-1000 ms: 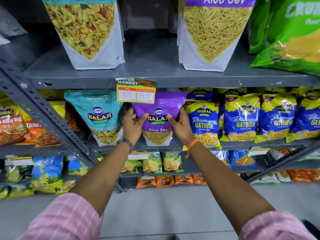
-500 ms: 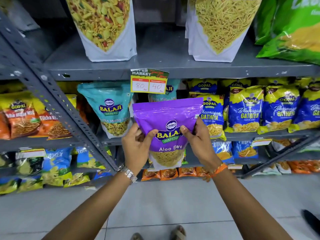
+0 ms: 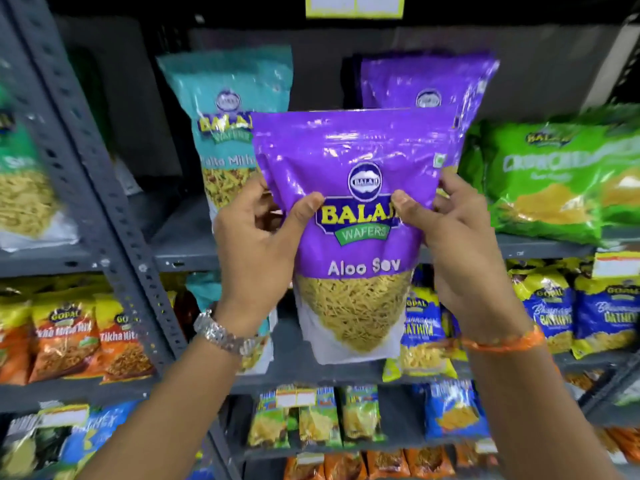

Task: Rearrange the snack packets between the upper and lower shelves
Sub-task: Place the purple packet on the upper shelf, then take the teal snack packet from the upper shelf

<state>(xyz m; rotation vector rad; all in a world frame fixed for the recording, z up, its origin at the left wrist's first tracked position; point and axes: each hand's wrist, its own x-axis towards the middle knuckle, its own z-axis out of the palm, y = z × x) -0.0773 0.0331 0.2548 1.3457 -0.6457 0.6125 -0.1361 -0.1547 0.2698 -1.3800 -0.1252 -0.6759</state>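
A purple Balaji Aloo Sev packet (image 3: 356,209) is held upright in the air in front of the upper shelf (image 3: 187,251). My left hand (image 3: 256,244) grips its left edge, thumb on the front. Its right edge is gripped by my right hand (image 3: 460,244), thumb also on the front. Behind it on the upper shelf stands a second purple Aloo Sev packet (image 3: 429,81), mostly hidden. A teal Balaji packet (image 3: 225,126) stands to its left. The lower shelf (image 3: 311,375) shows beneath the held packet.
Green packets (image 3: 561,178) lie on the upper shelf at right. Blue Gopal Gathiya packets (image 3: 554,317) and orange Gopal packets (image 3: 86,337) fill the lower shelf. A slanted grey perforated upright (image 3: 100,188) runs down the left. More small packets (image 3: 311,417) sit further below.
Both hands have pulled the purple packet out of the lower shelf and raised it to the upper shelf's height. The camera has tilted up with it.
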